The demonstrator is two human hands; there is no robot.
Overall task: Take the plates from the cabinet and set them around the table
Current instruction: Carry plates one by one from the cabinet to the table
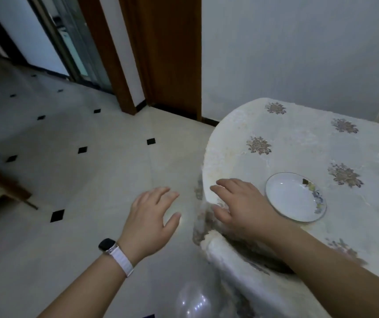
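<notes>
Head view:
- Table [298, 138] cut off at right edge.
- Shiny translucent round object [193, 304] at bottom edge, hard to identify.
- Floral cream tablecloth [259, 145] drapes over table's rounded end.
- Pale floor tiles [92, 180] with small black diamonds; wooden door frame [170, 53] behind; white wall.
- Plate [295, 198], white with floral rim, lies flat near table's near edge.
- Right hand [241, 207] just left of plate, fingers loose, grasping nothing; contact with cloth unclear.
- Left hand [149, 223] over floor, fingers spread, released.
- Smartwatch [107, 245] on left wrist, white strap.
</notes>
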